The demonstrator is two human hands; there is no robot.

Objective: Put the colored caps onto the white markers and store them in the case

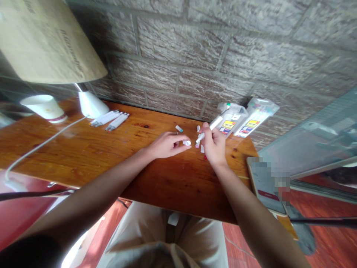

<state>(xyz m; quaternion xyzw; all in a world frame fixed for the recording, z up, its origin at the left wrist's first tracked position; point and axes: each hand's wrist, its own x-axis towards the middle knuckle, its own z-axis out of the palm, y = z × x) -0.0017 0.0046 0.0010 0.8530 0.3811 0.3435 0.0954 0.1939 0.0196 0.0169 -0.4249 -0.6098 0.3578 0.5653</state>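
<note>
My left hand (169, 144) pinches a small white marker cap (186, 143), its round end facing right, between thumb and fingers. A slim white marker (216, 123) is gripped in my right hand (214, 143); its lower tip points down and left towards the cap, a short gap apart. Loose on the wooden table around my hands lie a white cap with a teal end (179, 128), another white cap (198, 128) and a cap with a pink-purple end (197, 145). A further white cap (202, 149) is partly hidden by my right hand.
Several white markers (110, 119) lie side by side before the lamp base (92, 104). A paper cup (44, 108) stands at the left. Two clear plastic marker cases (231, 121) stand against the brick wall. A tablet-like board (266, 186) lies at the table's right edge (245, 175).
</note>
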